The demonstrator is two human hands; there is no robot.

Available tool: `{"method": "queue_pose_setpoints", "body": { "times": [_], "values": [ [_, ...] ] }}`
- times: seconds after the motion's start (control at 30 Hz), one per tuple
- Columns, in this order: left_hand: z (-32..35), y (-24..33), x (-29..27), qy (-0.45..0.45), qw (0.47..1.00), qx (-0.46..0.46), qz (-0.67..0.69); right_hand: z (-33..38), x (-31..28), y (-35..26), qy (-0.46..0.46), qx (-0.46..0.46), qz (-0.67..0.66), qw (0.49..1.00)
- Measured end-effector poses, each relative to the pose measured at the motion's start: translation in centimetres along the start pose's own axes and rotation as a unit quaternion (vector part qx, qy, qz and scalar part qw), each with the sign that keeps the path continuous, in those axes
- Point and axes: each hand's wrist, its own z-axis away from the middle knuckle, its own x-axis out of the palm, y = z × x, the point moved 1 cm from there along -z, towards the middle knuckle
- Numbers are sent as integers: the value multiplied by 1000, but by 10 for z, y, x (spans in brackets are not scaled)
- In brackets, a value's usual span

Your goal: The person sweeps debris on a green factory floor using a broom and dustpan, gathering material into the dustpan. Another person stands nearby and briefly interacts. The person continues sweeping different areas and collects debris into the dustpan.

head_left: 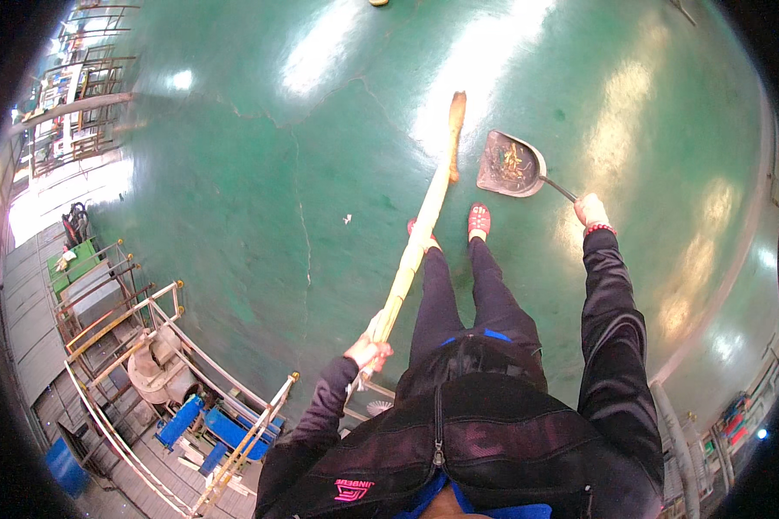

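Observation:
I stand on a green painted floor [260,147], looking down at my dark trousers and red shoes [479,220]. My left hand [368,350] grips the pale wooden handle of a long broom [420,233], whose head rests on the floor ahead of my feet. My right hand [590,210] holds the thin handle of a dark metal dustpan [511,164]. The dustpan sits on the floor to the right of the broom head and holds a small heap of debris.
A railed metal platform with machinery [147,363] and blue parts [225,428] lies at the lower left. Metal racks [78,95] stand at the upper left. A small white scrap [347,219] lies on the floor. Pipes [675,432] run at the lower right.

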Motion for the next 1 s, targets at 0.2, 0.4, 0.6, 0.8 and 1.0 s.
{"method": "queue_pose_setpoints", "body": {
  "times": [0.2,0.4,0.6,0.8,1.0],
  "values": [
    [-116,30,28,-49,998,-44,17,2,4,-2,-14,-11,18,1000],
    [-87,8,53,-105,992,-35,62,11,16,1,-6,-24,8,1000],
    [4,-12,31,-34,999,6,-31,11,21,9,-21,5,-22,1000],
    [-52,47,36,-90,993,68,-35,2,22,16,-36,22,-38,998],
    [-20,69,46,-78,997,19,6,-5,17,17,-26,6,-33,999]
  ]
}}
